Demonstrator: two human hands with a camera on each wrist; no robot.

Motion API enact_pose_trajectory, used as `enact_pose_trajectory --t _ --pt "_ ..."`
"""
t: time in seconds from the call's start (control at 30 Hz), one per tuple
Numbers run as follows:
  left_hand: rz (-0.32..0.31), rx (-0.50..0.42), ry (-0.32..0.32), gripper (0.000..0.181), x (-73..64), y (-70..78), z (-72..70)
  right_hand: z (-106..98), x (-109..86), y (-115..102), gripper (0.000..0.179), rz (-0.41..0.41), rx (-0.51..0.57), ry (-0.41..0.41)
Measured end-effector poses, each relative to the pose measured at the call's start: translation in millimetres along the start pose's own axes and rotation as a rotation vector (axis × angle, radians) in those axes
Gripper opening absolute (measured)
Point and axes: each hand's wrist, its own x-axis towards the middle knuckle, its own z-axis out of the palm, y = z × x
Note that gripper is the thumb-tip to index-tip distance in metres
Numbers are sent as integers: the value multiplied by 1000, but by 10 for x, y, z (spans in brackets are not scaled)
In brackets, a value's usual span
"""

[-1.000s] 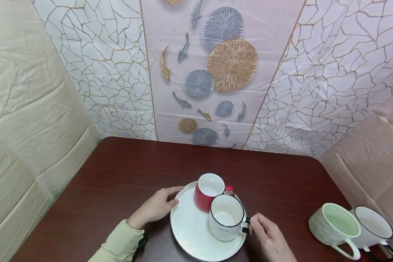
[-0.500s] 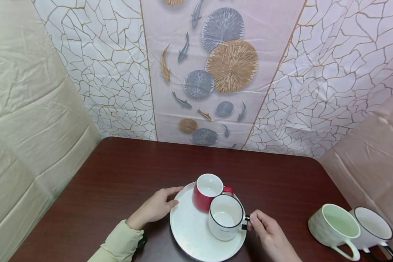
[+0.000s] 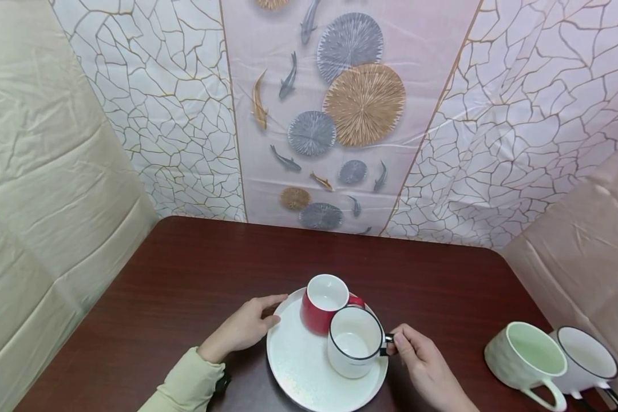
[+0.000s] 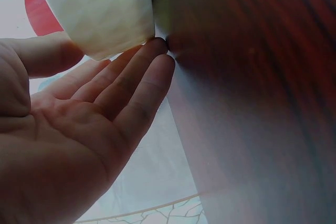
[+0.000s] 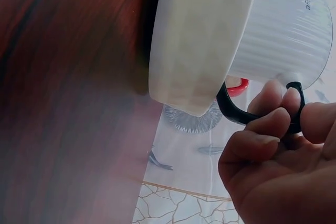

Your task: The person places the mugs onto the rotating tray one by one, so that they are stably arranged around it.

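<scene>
A white round plate point(image 3: 298, 366) with a raised textured wall point(image 4: 105, 14) lies on the dark table. On its far part stands a red mug point(image 3: 315, 317) with a white inside, its handle pointing right. Beside it, nearer me on the right part, is a white enamel mug point(image 3: 346, 365) with a black rim, upright. My right hand point(image 3: 424, 357) pinches that mug's black handle point(image 5: 236, 114) between thumb and fingers. My left hand point(image 3: 244, 326) touches the plate's left edge, thumb and index fingertips at the rim, fingers point(image 4: 131, 90) nearly straight along the outer wall.
At the table's right side a pale green mug point(image 3: 512, 357) stands with a second black-rimmed white mug point(image 3: 592, 357) close behind its right side. Patterned cloth point(image 3: 185, 114) hangs along the far edge, with plain cloth point(image 3: 56, 200) at the left.
The red mug has shifted slightly left on the plate, and the white enamel mug has edged left. My right hand has risen a little away from me, still gripping the handle. My left hand stays put.
</scene>
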Motion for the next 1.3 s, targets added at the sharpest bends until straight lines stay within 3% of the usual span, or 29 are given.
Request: enact_pose_trajectory --t 0.3,0.6,0.83,1.13,1.3 --pt "-3 -14 2 43 10 -2 11 -28 51 80 23 -70 22 -40" --pt "-8 0 0 43 10 -17 9 -59 134 184 25 -72 77 -112" --pt "-15 0 -2 43 19 -13 2 -41 212 228 28 -91 70 -120" --pt "-17 -3 -7 43 22 -8 -7 -21 266 276 28 -83 59 -123" --pt "-23 3 -3 43 22 -22 -6 -19 303 267 25 -26 71 -118"
